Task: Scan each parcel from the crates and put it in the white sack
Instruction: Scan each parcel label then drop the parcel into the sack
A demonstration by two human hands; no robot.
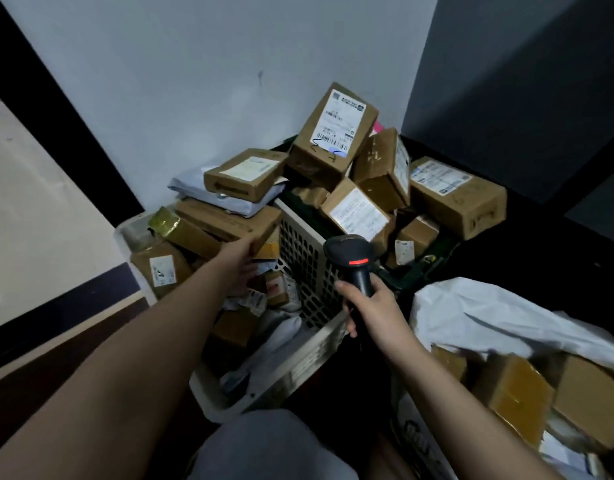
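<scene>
left hand (pixel 241 263) on flat brown parcel (pixel 229 221), right hand (pixel 371 306) around scanner (pixel 354 261)
</scene>
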